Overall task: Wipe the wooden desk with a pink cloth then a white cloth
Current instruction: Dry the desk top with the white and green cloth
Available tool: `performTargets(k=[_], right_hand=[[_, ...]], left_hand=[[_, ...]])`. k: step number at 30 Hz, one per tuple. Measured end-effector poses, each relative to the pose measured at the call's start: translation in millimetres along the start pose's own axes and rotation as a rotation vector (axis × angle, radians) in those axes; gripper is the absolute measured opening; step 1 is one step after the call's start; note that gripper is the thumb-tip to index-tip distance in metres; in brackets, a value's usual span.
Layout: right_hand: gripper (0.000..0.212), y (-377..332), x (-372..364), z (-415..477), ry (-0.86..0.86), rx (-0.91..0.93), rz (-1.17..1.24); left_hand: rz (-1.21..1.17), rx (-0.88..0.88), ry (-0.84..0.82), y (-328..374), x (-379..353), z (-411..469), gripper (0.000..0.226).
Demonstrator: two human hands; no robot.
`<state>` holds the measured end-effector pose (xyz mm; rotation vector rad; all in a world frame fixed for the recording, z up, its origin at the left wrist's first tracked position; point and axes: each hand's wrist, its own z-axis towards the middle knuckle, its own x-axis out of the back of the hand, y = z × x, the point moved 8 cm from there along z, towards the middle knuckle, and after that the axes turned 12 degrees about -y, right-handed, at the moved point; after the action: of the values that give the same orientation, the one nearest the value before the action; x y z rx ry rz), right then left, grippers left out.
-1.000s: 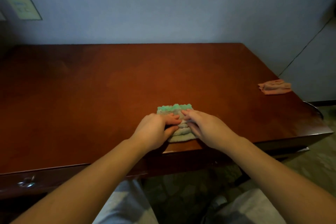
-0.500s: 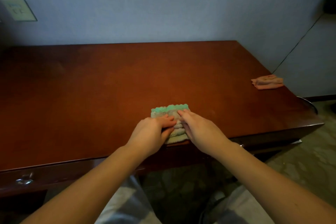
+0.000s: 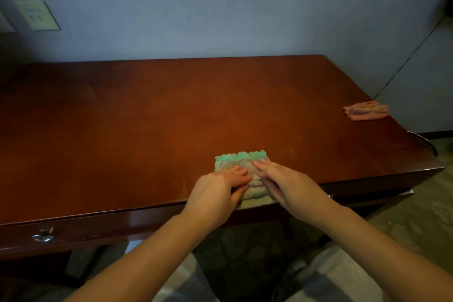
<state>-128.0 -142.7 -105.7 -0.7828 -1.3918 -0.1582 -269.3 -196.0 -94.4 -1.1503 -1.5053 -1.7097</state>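
Together, a person's left hand [image 3: 215,191] and right hand [image 3: 286,184] pressed down on a folded white cloth [image 3: 241,164] at the near edge of the desk [image 3: 147,117], a little right of its middle. Neither hand gripped anything. The right lay with its fingers [image 3: 263,167] straight and pointing across the cloth. The left rested with its fingers [image 3: 239,174] lightly bent on top of the folds and its thumb beside them, and the fingertips of the two hands nearly met. The cloth's far edge, scalloped and green, showed beyond the fingers, while its near edge hung slightly over the desk's front. The pink cloth [image 3: 366,111] lay crumpled well apart from the hands, by the desk's right edge toward the far corner, with no hand on it. A shiny knob [image 3: 43,236] showed on the drawer front at lower left. Behind the desk stood a blue-grey wall [image 3: 220,7] carrying a pale outlet plate [image 3: 36,15] at upper left, and a thin dark cable [image 3: 404,64] ran down the wall on the right toward the desk's far corner. Below the front edge, the person's legs in pale trousers [image 3: 343,277] were visible above a mottled floor [image 3: 429,203].
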Motion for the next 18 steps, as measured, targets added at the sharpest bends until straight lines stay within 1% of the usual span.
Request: performTargets(k=[2, 7, 11, 13, 18], right_hand=[[0.037, 8, 3, -3, -0.013, -0.002, 0.012], [0.034, 18, 15, 7, -0.016, -0.095, -0.024], [0.041, 13, 6, -16, -0.001, -0.056, 0.003], [0.041, 14, 8, -20, 0.005, -0.038, 0.034], [0.035, 23, 18, -10, 0.027, -0.112, 0.001]], left_hand=[[0.002, -0.012, -0.006, 6, -2, 3, 0.038], [0.075, 0.002, -0.024, 15, -2, 22, 0.039], [0.035, -0.028, -0.035, 23, -8, 10, 0.039], [0.032, -0.039, -0.040, 25, -9, 10, 0.039], [0.095, -0.024, -0.051, 26, -6, 31, 0.038]])
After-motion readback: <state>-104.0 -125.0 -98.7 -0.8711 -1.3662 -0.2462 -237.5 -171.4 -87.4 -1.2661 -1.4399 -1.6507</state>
